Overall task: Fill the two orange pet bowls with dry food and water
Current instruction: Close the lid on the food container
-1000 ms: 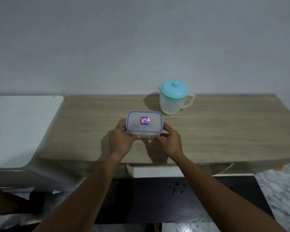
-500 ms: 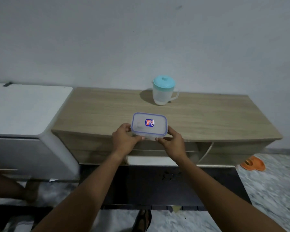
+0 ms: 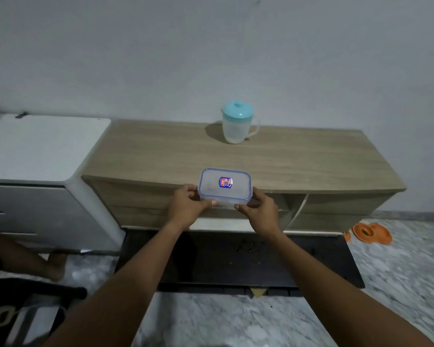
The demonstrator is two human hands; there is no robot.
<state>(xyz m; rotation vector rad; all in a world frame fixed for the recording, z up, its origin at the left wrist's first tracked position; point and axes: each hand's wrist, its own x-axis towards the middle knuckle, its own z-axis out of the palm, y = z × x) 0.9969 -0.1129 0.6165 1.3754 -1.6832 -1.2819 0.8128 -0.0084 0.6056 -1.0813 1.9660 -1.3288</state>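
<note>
A clear rectangular container with a blue-rimmed lid and a small sticker hangs in the air in front of the wooden cabinet's front edge. My left hand grips its left end and my right hand grips its right end. Its contents are too dim to make out. A translucent jug with a teal lid stands upright at the back of the cabinet top. The orange pet bowls lie on the marble floor at the far right, beside the cabinet's foot.
A white appliance stands left of the cabinet. A dark mat with crumbs covers the floor before the cabinet. Another person's foot rests on the floor at lower left, near dark objects.
I have lifted the container off the cabinet top and drawn it back past the front edge. The view has pulled back, bringing the floor and orange bowls into sight.
</note>
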